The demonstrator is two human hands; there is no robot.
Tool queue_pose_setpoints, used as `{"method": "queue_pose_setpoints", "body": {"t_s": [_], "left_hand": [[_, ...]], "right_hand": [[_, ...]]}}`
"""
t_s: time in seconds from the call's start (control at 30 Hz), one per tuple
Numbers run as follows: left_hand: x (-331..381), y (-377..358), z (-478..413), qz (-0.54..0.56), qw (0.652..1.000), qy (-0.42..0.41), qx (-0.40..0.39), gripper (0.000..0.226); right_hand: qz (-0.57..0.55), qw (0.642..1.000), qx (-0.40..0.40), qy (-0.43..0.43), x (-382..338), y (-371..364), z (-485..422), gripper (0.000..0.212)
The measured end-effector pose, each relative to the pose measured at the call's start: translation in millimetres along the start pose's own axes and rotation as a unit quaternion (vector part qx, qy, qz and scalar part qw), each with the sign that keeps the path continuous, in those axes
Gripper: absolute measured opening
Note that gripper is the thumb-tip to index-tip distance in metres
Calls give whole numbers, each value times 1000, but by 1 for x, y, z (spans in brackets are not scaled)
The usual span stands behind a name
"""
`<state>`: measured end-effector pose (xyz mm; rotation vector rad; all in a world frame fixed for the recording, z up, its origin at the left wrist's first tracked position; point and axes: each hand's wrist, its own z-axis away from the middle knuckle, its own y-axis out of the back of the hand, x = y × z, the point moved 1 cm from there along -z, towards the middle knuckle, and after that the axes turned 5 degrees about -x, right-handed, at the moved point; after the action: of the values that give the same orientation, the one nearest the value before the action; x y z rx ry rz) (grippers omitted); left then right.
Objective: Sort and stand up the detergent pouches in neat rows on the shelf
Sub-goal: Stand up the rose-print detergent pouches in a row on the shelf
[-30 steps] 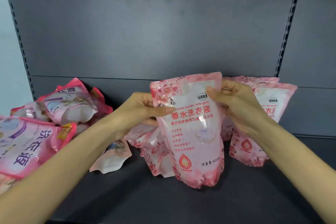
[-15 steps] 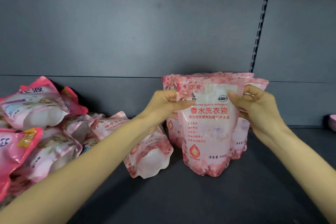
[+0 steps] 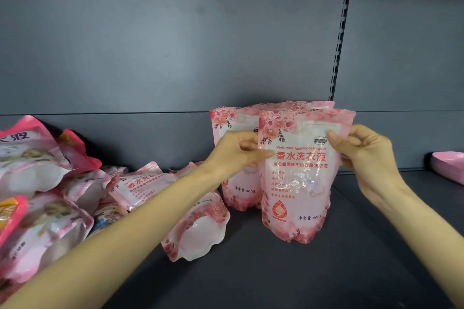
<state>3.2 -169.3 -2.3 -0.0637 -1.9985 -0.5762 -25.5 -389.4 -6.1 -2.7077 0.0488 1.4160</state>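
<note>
Now gripped front pouch (image 3: 298, 183) by its upper side edges, left hand (image 3: 236, 153) on one, right hand (image 3: 364, 153) on other, thumbs across the front. Held it upright on shelf (image 3: 276, 278), just ahead of second upright pouch (image 3: 233, 120). Saw toppled pouches (image 3: 37, 170) heaped leftward.

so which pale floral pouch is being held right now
The front upright pouch, gripped near its top by the left hand and right hand. Another pouch stands behind it; the rest lie tumbled at left.
</note>
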Motion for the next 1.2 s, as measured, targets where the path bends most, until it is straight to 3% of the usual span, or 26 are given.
{"method": "queue_pose_setpoints", "body": {"t_s": [0.17,0.23,0.33,0.5,0.6,0.77,0.9,1.1,1.2], "left_hand": [[-5,0,-1,8,1000,-8,-5,21],[-7,-1,1,1,1000,-15,-11,20],[-9,-1,9,-47,998,-26,-26,20],[-15,13,32,-330,940,-73,-45,33],[-21,23,49,-466,882,-57,-46,39],[-29,34,76,-593,801,2,-81,60],[-31,44,91,-592,799,36,-101,61],[-21,60,119,-599,792,68,-97,93],[-21,76,128,-626,772,76,-85,96]], "right_hand": [[24,1000,12,-1,2,-3,1,9],[63,998,25,14,3,-4,4,16],[210,976,32,39,7,-4,17,51],[384,920,-15,70,11,-7,43,86],[478,874,-43,69,16,-11,61,88],[546,831,-98,-43,28,-17,93,90],[612,771,-130,-121,16,-32,117,88],[658,722,-196,-81,3,-58,151,87],[664,716,-213,-48,-4,-75,152,86]]}}
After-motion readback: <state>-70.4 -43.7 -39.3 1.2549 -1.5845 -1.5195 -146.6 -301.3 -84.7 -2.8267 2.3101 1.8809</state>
